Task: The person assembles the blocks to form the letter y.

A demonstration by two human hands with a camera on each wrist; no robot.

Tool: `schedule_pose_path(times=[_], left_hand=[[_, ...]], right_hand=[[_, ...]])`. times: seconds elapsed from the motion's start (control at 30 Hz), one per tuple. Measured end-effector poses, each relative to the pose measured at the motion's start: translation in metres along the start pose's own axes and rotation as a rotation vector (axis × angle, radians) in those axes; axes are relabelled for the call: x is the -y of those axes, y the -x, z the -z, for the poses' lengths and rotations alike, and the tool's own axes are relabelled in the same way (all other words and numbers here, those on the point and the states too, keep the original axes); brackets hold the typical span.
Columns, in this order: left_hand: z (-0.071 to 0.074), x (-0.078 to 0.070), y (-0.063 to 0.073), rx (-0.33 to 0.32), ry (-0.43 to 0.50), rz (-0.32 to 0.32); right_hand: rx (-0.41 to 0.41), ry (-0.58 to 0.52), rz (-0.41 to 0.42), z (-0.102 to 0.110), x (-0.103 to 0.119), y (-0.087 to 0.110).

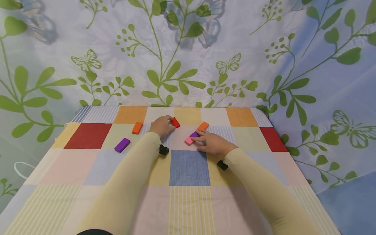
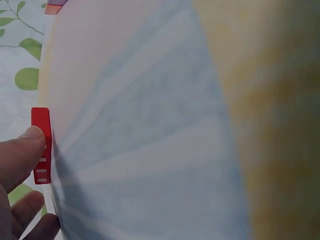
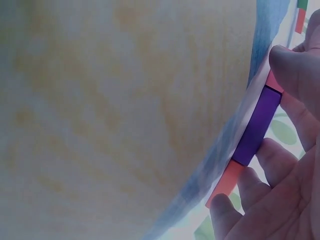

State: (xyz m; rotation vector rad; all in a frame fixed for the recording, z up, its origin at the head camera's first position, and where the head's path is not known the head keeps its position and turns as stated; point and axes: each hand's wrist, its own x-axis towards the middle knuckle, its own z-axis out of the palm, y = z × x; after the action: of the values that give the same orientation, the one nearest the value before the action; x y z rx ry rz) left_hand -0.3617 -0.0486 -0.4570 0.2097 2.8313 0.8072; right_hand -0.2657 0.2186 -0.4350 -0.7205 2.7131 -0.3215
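My left hand is at the back of the table, pinching a red block. In the left wrist view its thumb lies on the red block, which has pale marks along one end; the index fingertip is hidden there. To the right, three blocks lie end to end in a slanted row: pink, purple and orange. With spread fingers, my right hand touches this row from its right side. The right wrist view shows fingertips against the purple block and the orange block.
Left of the left arm lie a separate orange block and a purple block. A patchwork cloth covers the table. Behind it hangs a leaf-printed curtain. Dark pieces show at both wrists.
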Motion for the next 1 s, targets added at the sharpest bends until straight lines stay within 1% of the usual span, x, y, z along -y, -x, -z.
schedule_pose_path(times=[0.27,0.43,0.53,0.67,0.77,1.0], left_hand=[[-0.0024,-0.0041,0.0000,-0.027,-0.041,0.021],[-0.0052,-0.0054,0.0000,-0.040,-0.061,0.024],[-0.0042,-0.0069,0.0014,-0.045,-0.068,0.021],[-0.0023,-0.0091,0.0038,-0.046,-0.065,0.019],[-0.0028,-0.0072,0.0025,-0.047,-0.054,0.020],[-0.0018,-0.0069,0.0049,-0.051,-0.027,0.022]], right_hand=[[0.023,0.007,-0.007,0.0024,0.0027,0.0005],[0.032,0.015,-0.011,0.0020,0.0022,0.0005],[0.031,0.020,-0.004,0.0018,0.0020,0.0007],[0.019,0.021,0.011,0.0007,0.0005,0.0010],[0.010,0.017,0.018,0.0000,-0.0005,0.0009],[0.014,0.010,0.012,0.0000,-0.0010,0.0007]])
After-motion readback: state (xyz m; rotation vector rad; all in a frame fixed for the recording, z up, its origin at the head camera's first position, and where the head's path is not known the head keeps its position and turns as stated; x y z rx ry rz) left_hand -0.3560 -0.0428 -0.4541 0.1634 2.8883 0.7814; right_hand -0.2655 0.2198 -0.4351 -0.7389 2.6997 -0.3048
